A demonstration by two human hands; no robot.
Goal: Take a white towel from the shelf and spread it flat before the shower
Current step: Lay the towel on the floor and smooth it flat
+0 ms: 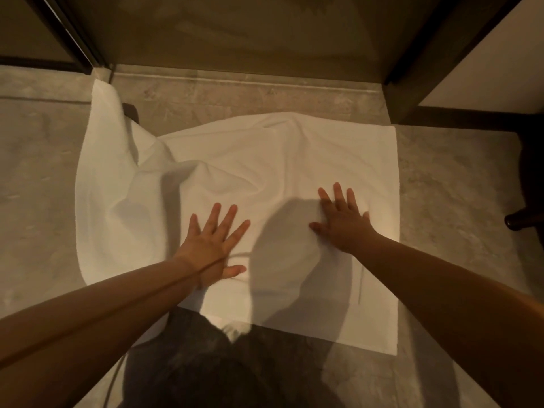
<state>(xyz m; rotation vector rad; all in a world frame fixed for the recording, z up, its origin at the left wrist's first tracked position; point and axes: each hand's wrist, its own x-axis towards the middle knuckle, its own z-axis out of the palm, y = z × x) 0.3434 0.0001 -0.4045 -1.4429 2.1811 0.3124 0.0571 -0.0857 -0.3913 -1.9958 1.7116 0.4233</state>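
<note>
A white towel (253, 160) lies on the grey floor in front of the shower threshold. Its right half is mostly flat with square edges. Its left side is bunched and wrinkled, with a corner (106, 113) raised toward the glass frame. My left hand (215, 245) presses palm down on the towel near its middle, fingers spread. My right hand (341, 222) presses palm down to the right of it, fingers spread. Neither hand grips the cloth.
The shower's glass door and dark frame (76, 33) stand ahead, with a stone sill (235, 86) below. A dark post (412, 78) and a dark furniture foot (521, 222) are at the right. My dark clothing (191, 372) covers the towel's near edge.
</note>
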